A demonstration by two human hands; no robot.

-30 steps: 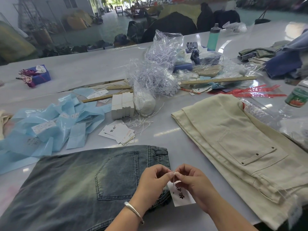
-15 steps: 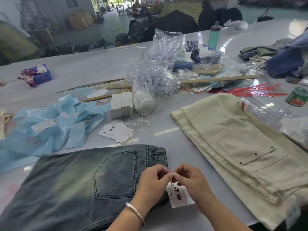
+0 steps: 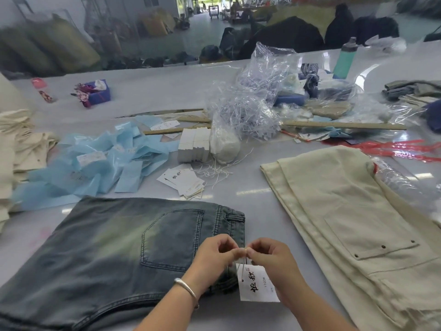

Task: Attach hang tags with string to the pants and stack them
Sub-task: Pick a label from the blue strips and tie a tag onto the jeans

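Note:
Faded blue-grey jeans (image 3: 114, 254) lie flat in front of me, waistband to the right. At the waistband my left hand (image 3: 214, 261) and my right hand (image 3: 272, 261) meet, fingertips pinching a thin white string (image 3: 243, 263). A white hang tag (image 3: 256, 284) with black characters dangles from that string just below my fingers. A stack of cream pants (image 3: 353, 225) lies to the right. Loose hang tags (image 3: 183, 181) sit beyond the jeans, with loose strings (image 3: 214, 169) beside them.
Blue plastic sleeves (image 3: 95, 166) are heaped at the left, white tag blocks (image 3: 193, 145) and clear bags of strings (image 3: 245, 108) at the centre. Wooden sticks (image 3: 343, 125), red strips (image 3: 396, 149), a green bottle (image 3: 344, 58) and folded clothes (image 3: 415, 89) lie farther back and right.
Both hands stay pinched together at the waistband. The hang tag hangs a little lower and more to the right under my right hand.

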